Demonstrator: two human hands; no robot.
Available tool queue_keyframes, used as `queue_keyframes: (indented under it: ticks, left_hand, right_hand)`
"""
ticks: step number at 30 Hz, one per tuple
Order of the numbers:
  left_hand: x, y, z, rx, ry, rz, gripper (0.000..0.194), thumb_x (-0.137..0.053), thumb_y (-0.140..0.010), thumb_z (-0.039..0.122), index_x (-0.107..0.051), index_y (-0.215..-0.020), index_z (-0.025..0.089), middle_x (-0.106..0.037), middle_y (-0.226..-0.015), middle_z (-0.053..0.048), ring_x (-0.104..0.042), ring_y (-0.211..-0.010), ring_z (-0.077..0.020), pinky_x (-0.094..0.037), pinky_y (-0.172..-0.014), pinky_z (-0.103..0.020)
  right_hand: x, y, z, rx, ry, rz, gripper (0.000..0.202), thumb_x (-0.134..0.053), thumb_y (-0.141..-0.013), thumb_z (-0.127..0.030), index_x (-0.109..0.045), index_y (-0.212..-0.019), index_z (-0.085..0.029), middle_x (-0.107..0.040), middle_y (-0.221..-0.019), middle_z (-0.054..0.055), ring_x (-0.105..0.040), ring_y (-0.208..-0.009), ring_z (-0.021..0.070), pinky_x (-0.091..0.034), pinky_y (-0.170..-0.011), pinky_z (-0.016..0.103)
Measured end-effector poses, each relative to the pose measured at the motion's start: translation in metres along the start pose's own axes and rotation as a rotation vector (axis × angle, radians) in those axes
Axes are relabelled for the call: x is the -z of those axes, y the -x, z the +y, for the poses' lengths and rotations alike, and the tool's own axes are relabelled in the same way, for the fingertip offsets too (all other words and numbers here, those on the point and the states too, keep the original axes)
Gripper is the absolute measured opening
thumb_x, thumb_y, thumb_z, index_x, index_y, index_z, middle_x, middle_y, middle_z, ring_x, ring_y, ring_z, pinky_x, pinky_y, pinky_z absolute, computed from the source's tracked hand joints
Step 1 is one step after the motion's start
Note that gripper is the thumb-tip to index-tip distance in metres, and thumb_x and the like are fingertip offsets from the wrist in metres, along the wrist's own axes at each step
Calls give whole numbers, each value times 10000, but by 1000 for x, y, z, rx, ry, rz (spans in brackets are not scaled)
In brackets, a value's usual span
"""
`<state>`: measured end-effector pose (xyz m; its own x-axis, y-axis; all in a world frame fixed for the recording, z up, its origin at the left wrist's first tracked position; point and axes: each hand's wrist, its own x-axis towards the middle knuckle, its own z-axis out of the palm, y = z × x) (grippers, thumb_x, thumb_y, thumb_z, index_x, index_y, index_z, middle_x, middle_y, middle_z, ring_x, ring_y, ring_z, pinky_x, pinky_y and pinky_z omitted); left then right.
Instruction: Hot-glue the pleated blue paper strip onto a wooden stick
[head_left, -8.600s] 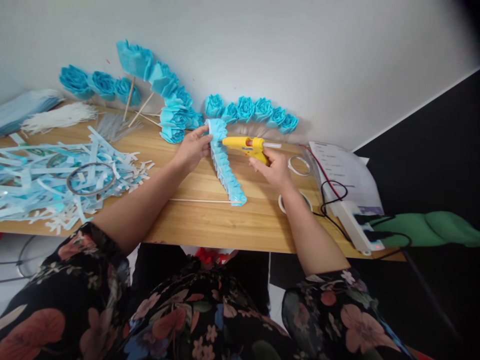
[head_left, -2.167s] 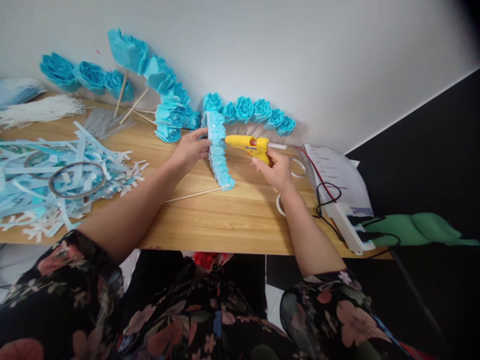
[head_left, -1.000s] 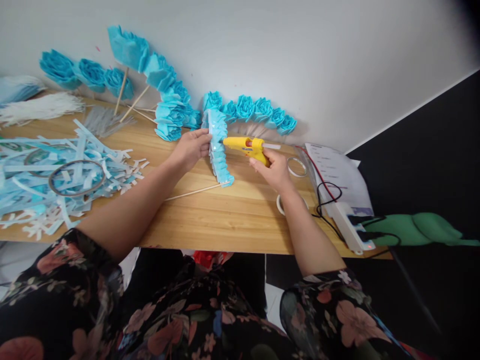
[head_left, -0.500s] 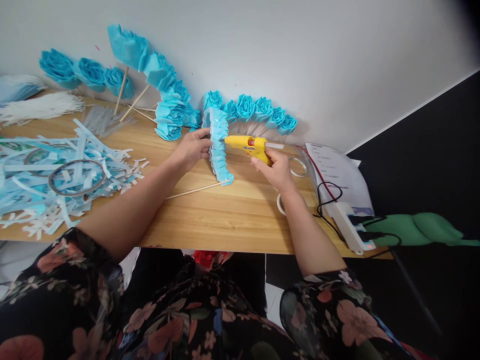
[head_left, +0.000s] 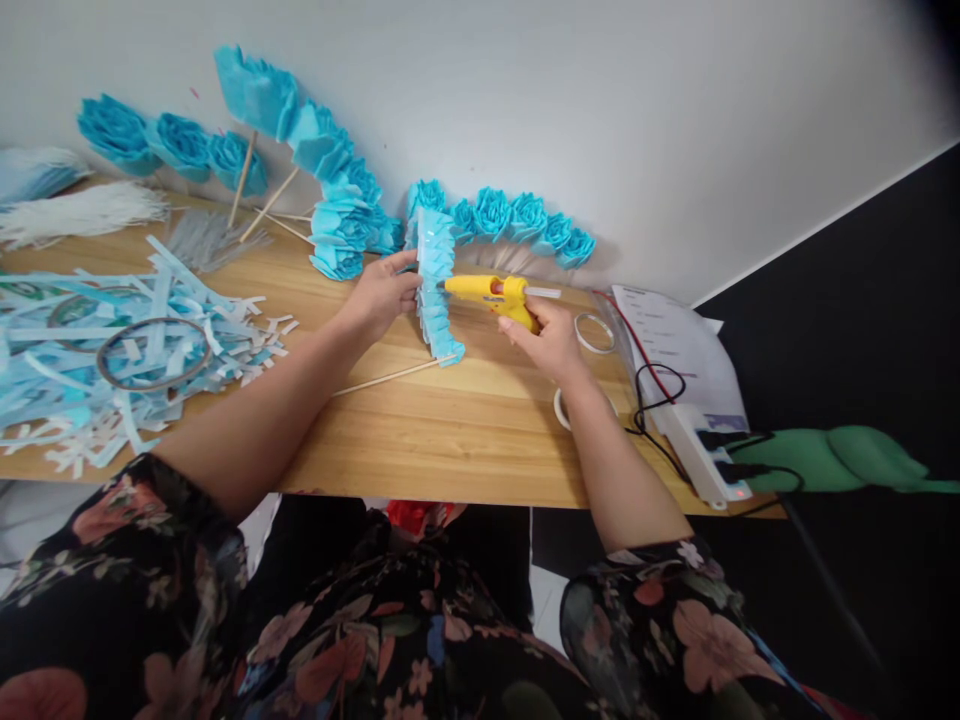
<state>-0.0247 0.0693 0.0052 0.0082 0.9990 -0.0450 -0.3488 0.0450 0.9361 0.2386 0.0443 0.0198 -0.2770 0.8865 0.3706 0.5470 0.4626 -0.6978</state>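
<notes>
A pleated light-blue strip (head_left: 436, 290) hangs upright over the wooden table, its lower end beside the tip of a thin stick (head_left: 390, 376). My left hand (head_left: 386, 292) holds the strip from its left side, fingers on its edge. In my right hand (head_left: 544, 335) is a yellow glue gun (head_left: 487, 290), gripped by its handle, with a clear glue stick (head_left: 543, 292) out of its back. The gun's nozzle points left and is at the strip's right edge; whether it touches cannot be told.
Blue paper flowers (head_left: 491, 212) line the wall, some on sticks. Cut blue and white strips (head_left: 75, 350) heap at the left. Tape rolls (head_left: 595, 333), papers (head_left: 675, 350), cables and a white power strip (head_left: 709, 460) lie at the right.
The strip has shifted slightly left and up with my left hand. The glue gun in my right hand has moved a little left, its nozzle still beside the strip.
</notes>
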Motion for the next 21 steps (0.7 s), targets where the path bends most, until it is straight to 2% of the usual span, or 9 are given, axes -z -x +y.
queue_keyframes:
  ticks: [7, 14, 21]
  left_hand:
    - [3, -2, 0, -1, 20, 2, 394, -713, -724, 77, -736, -1113, 141, -665, -657, 31, -632, -559, -107, -535, -605, -211]
    - [0, -1, 0, 21, 12, -8, 345, -722, -736, 77, -727, -1074, 144, -655, -644, 35, -634, -549, -102, -531, -602, -198]
    - [0, -1, -1, 28, 6, 31, 127, -722, -796, 75, -683, -902, 134, -673, -677, 21, -623, -541, -85, -529, -591, -184]
  right_hand:
    - [3, 0, 6, 12, -42, -7, 411, -729, -862, -563, -803, -1020, -192, -670, -729, 8, -534, -623, 152, -410, -591, 304]
    - [-1, 0, 1, -1, -15, 0, 407, -731, -840, -553, -793, -1004, -186, -685, -724, 22, -577, -672, 179, -477, -657, 336]
    - [-2, 0, 2, -11, 1, 7, 380, -726, -829, -550, -782, -940, -191, -631, -685, 0, -493, -622, 150, -384, -593, 308]
